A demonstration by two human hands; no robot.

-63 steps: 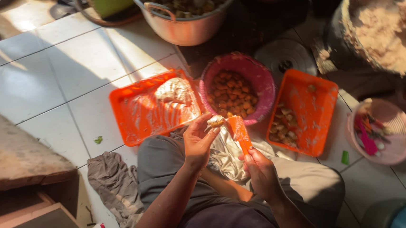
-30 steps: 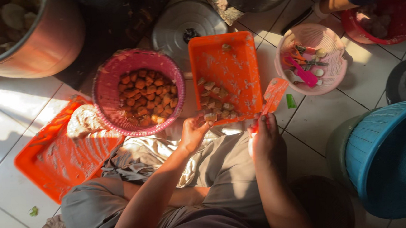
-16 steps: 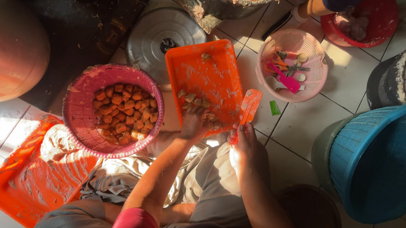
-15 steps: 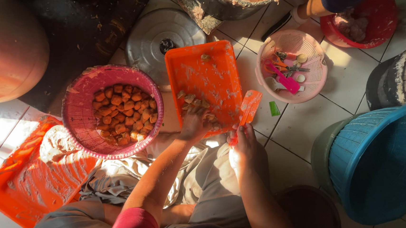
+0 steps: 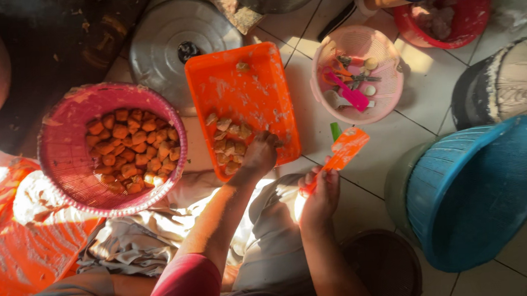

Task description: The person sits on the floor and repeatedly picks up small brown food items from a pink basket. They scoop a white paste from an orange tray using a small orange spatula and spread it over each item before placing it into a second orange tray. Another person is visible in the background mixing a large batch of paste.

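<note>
Sitting on the white tiled floor (image 5: 393, 145), the person has a pink basket (image 5: 62, 180) full of fried tofu puffs, few filled pieces on the orange tray (image 5: 253, 87) where the left hand (image 5: 259, 157) presses, and the right hand (image 5: 319, 193) grips an orange spatula (image 5: 341, 152).

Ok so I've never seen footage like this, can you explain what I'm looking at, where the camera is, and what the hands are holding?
The camera sits on a person's head, looking down at their lap and a tiled floor. The left hand reaches into an orange tray, resting on small pale pieces. The right hand holds an orange spatula. To the left, a pink basket holds browned chunks. Nearby are a metal lid, a small pink basket of utensils and a blue tub.
</note>
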